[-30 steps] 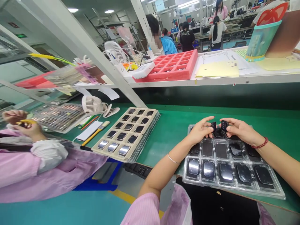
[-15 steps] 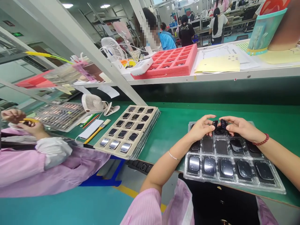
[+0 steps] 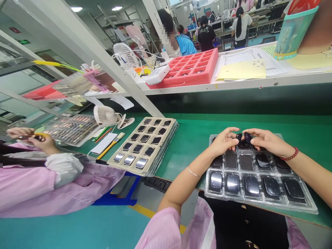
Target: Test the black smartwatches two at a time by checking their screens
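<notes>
My left hand (image 3: 226, 141) pinches a small black piece (image 3: 239, 137) between thumb and fingers. Beside it, my right hand (image 3: 267, 141) grips a glossy black smartwatch-sized piece (image 3: 248, 138), tilted up on edge. The two pieces are very close together; whether they touch I cannot tell. Both hands are over the far part of a clear plastic tray (image 3: 306, 207), whose pockets hold several rounded black screens (image 3: 252, 184). Two pockets in the second row show flat dark bottoms (image 3: 230, 160). My hands partly cover the far pockets.
A stack of beige trays (image 3: 140, 145) with dark screens stands to the left. Beyond it lie a brush (image 3: 111, 146), pens and a small white fan (image 3: 105, 116). A co-worker's hands (image 3: 43, 140) work at far left. A shelf (image 3: 233, 84) with a red foam tray (image 3: 192, 69) runs above.
The view has shifted slightly, so the left side sits a little further right. The black piece in my right hand is turned slightly. My hands stay over the same part of the tray.
</notes>
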The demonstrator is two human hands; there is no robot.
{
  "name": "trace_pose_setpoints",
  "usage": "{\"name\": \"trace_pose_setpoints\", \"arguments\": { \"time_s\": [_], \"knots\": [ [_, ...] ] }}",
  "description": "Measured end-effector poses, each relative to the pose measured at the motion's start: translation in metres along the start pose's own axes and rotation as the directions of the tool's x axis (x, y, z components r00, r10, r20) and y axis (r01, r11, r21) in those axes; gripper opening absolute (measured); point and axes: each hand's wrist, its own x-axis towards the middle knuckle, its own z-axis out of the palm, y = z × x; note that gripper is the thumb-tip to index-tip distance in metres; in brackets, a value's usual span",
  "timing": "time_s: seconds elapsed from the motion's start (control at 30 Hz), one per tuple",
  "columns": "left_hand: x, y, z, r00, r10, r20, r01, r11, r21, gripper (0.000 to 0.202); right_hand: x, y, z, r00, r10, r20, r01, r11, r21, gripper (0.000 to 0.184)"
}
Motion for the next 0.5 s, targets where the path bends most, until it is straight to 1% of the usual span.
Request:
{"name": "trace_pose_setpoints", "arguments": {
  "time_s": [0.13,0.27,0.4,0.5],
  "knots": [
    [0.0002,-0.0015,-0.0006,1.000,-0.006,-0.001,0.006,1.000,0.002,0.068,-0.0001,0.0005,0.0015,1.000,0.002,0.014,-0.002,1.000,0.015,0.057],
    [0.0011,-0.0045,-0.0008,1.000,0.018,0.014,-0.018,1.000,-0.009,0.063,0.0006,0.0019,0.0021,1.000,0.010,0.008,-0.010,1.000,0.028,0.059],
    [0.0016,-0.0026,0.0016,0.998,0.058,-0.032,-0.058,0.998,-0.002,0.050,0.0017,0.0004,0.0022,0.998,0.050,-0.048,-0.047,0.996,0.071,0.060],
    [0.0008,-0.0007,0.0037,0.997,0.044,-0.069,-0.043,0.999,0.016,0.046,0.0018,-0.0016,0.0036,0.997,0.059,-0.054,-0.055,0.997,0.061,0.052]
  ]
}}
